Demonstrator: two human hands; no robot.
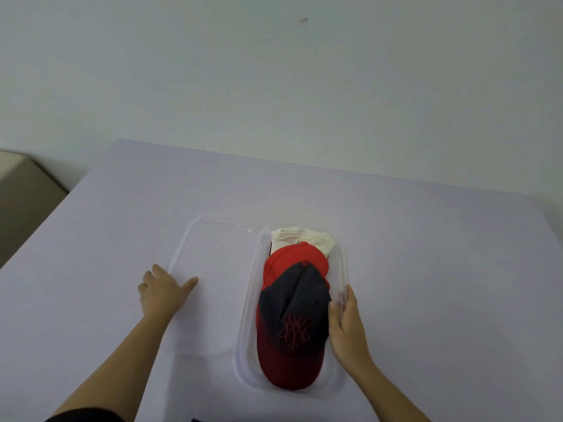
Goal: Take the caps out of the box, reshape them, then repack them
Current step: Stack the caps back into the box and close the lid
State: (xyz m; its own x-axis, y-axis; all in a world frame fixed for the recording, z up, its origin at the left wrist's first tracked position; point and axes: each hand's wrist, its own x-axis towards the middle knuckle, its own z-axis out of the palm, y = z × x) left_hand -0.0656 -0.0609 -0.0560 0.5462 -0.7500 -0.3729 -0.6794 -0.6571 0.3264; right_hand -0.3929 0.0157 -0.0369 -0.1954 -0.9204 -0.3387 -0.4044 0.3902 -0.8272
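Observation:
A clear plastic box [243, 345] sits on the table, right of centre. Inside lie three stacked caps: a dark navy cap with a red brim and red emblem [297, 312] on top at the near end, a red cap [292, 258] under it, and a cream cap [300, 239] at the far end. My right hand [345, 327] holds the box's right wall, thumb inside against the navy cap and fingers outside. The clear lid [213, 269] lies flat to the left of the box. My left hand [163, 292] rests on the lid's left edge with fingers spread.
The table [426, 269] is covered in a pale lilac sheet and stands against a white wall. A beige piece of furniture [21, 190] stands beyond the table's left edge. A small dark object [202, 419] peeks in at the bottom edge.

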